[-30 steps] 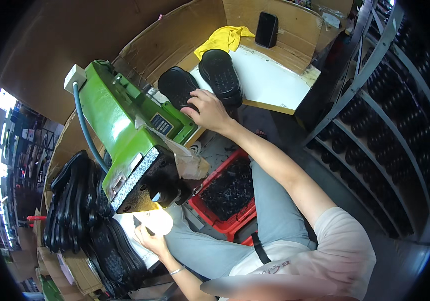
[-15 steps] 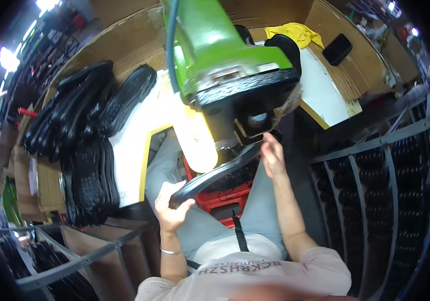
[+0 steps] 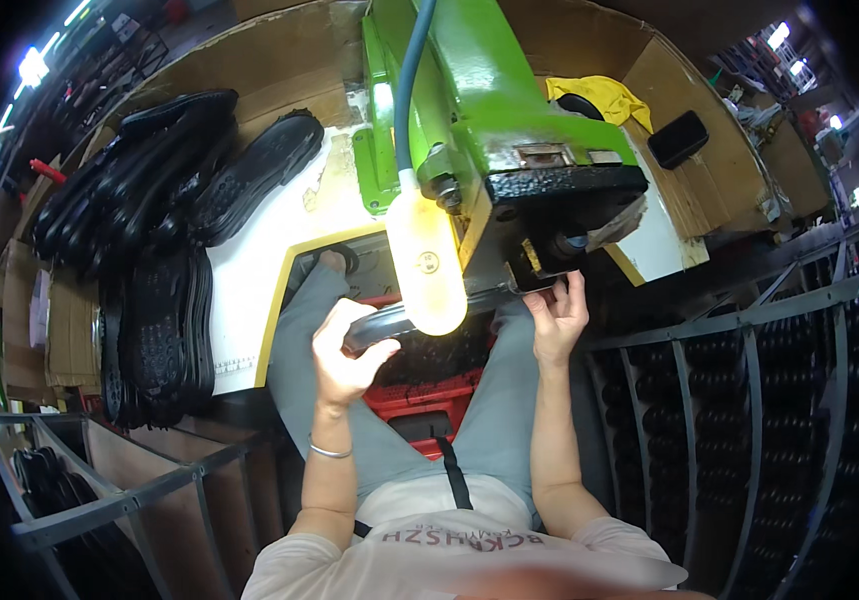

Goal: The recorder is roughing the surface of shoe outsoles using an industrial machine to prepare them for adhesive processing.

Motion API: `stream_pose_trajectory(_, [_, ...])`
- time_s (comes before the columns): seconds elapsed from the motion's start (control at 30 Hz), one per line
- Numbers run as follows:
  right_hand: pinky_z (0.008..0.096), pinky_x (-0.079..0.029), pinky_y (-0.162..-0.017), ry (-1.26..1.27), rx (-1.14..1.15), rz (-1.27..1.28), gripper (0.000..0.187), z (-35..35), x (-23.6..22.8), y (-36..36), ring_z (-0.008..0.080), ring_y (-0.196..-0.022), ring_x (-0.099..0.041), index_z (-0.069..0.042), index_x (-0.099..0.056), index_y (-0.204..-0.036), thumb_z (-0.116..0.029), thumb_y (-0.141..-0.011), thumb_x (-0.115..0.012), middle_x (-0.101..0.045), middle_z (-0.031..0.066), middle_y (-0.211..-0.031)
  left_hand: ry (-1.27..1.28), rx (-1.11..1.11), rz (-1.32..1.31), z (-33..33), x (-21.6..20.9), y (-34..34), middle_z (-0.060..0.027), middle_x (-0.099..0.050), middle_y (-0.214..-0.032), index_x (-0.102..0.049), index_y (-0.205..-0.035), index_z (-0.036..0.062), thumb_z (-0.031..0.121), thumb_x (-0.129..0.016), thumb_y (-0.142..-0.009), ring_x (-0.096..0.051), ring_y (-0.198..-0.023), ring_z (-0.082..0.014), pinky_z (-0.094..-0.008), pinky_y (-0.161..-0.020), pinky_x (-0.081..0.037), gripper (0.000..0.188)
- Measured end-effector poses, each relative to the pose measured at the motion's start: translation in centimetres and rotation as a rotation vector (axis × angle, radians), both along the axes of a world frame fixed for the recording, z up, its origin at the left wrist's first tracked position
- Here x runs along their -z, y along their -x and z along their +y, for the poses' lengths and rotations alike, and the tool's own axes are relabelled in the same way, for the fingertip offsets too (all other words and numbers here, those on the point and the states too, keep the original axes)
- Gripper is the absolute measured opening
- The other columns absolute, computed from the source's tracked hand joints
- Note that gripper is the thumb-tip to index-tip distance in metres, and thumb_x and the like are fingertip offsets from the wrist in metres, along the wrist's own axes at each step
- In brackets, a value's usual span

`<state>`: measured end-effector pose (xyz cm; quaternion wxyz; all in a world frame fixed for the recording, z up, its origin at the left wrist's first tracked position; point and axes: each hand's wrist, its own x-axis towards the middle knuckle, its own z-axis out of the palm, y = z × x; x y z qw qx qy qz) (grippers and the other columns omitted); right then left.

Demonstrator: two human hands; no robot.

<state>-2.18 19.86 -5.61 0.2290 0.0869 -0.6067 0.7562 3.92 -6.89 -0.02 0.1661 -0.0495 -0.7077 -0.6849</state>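
Note:
Between my two hands, a black shoe sole [image 3: 385, 324] is held edge-on under the working head of a green machine [image 3: 509, 120]. My left hand [image 3: 342, 355] is closed round the sole's left end, thumb below and fingers above. At the other end, my right hand [image 3: 557, 318] has its fingers curled at the sole, right against the machine's black lower head [image 3: 539, 262]. A glowing white-yellow lamp [image 3: 427, 260] hangs in front of the sole's middle and covers part of it. The sole's right tip is hidden by the machine head.
Black soles [image 3: 154, 335] lie stacked on the white table [image 3: 239, 290] at left. A yellow cloth [image 3: 604, 98] and a black phone-like slab [image 3: 678, 139] lie back right. A red crate [image 3: 419, 425] stands between my legs. Metal racks [image 3: 739, 318] flank both sides.
The sole has gone from slanting to nearly level, its left end raised. My left hand has moved up, and my right hand slightly down in the view. The whole view has shifted a little.

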Motion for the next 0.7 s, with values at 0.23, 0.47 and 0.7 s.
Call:
stream_pose_trajectory(0.23, [0.0307,-0.053,-0.084,-0.109,-0.002,0.029,0.071,-3.2,0.4,-0.2,0.0210,-0.105,-0.058,0.010,-0.042,-0.134,0.004,-0.073,-0.077,-0.045,0.0131,-0.132,0.053,-0.030,-0.004,-4.3,2.6,-0.8,-0.0026,-0.054,-0.079,-0.058,-0.090,-0.0023,0.011,-0.081,-0.068,-0.052,-0.072,-0.0106,-0.0236,-0.064,-0.041,0.035])
stream_pose_trajectory(0.47, [0.0348,-0.053,-0.083,-0.457,0.233,0.174,0.073,-5.6,-1.7,-1.1,0.0282,-0.098,-0.063,0.009,-0.053,-0.124,-0.001,-0.059,-0.086,-0.060,0.0208,-0.117,-0.202,0.085,-0.108,-6.4,8.3,-0.7,-0.0018,-0.055,-0.085,-0.058,-0.089,-0.0009,0.006,-0.078,-0.071,-0.052,-0.076,-0.0089,-0.0226,-0.070,-0.042,0.027])
stream_pose_trajectory(0.7, [0.0407,-0.052,-0.079,-0.771,0.411,0.482,0.065,-6.8,-2.9,-1.6,0.0361,-0.090,-0.062,0.007,-0.060,-0.105,-0.009,-0.050,-0.090,-0.063,0.0185,-0.101,0.471,-0.025,-0.040,-0.6,6.1,2.0,-0.0112,-0.062,-0.076,-0.060,-0.082,0.0040,0.014,-0.083,-0.062,-0.060,-0.071,-0.0285,-0.0361,-0.072,-0.049,0.032])
